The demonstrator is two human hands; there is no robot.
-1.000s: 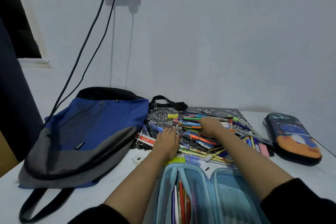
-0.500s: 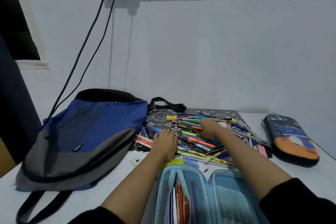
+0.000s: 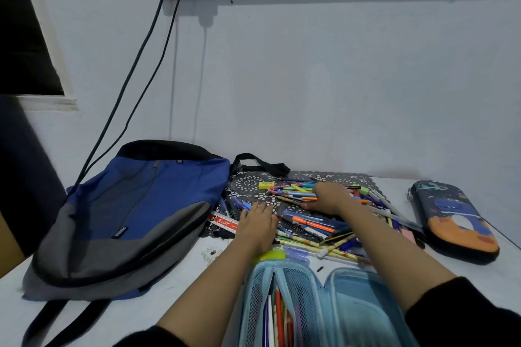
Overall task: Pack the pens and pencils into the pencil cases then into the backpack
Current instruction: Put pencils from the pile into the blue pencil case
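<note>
Pens point(image 3: 310, 224) lie heaped on a patterned mat point(image 3: 248, 184), between the backpack point(image 3: 135, 211) on the left and a shut dark case point(image 3: 454, 222) on the right. An open blue case point(image 3: 363, 304) sits nearest, with pencils inside and its lower part cut off. The left hand point(image 3: 258, 224) lies flat on the heap, fingers straight, holding nothing. The right hand point(image 3: 328, 197) reaches into the heap. Its fingertips are hidden, so I cannot tell whether it holds anything.
</note>
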